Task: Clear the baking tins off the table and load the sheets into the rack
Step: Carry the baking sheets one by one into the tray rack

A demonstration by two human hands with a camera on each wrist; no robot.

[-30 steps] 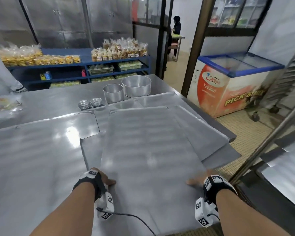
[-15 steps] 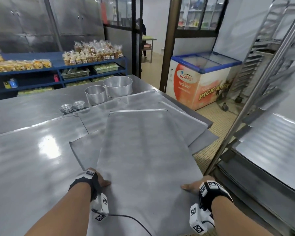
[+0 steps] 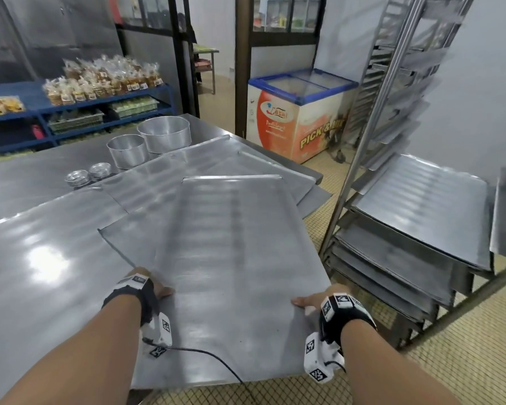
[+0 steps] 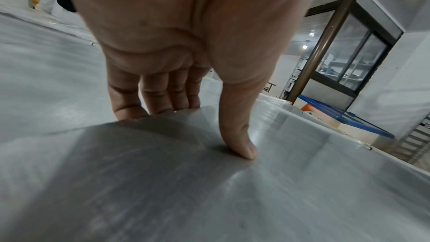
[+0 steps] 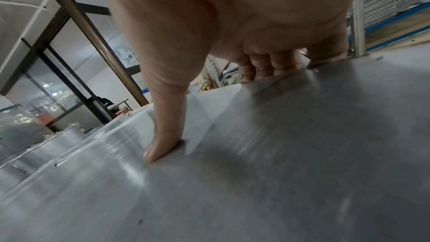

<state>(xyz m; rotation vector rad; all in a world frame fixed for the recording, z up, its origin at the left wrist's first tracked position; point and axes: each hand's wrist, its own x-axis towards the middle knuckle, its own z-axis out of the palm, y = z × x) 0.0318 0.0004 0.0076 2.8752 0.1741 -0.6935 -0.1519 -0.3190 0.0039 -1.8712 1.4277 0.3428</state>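
Note:
I hold a large flat metal baking sheet (image 3: 234,258) by its two long sides, lifted clear of the steel table (image 3: 41,258). My left hand (image 3: 154,287) grips its left edge, thumb on top (image 4: 239,146) and fingers (image 4: 151,98) curled under. My right hand (image 3: 310,299) grips the right edge the same way, thumb (image 5: 160,146) on top. More sheets (image 3: 246,168) lie stacked on the table beyond. Two round deep tins (image 3: 164,135) and two small tins (image 3: 100,171) stand at the table's far side. The rack (image 3: 406,200) stands to my right.
Several sheets (image 3: 421,206) sit on the rack's lower runners; its upper runners look bare. A chest freezer (image 3: 298,112) stands beyond the table's corner. Blue shelves (image 3: 100,103) with bagged goods line the back wall. Tiled floor lies between table and rack.
The view has swung right toward the rack. The held sheet has swung right with both hands, so its near end now overhangs the floor.

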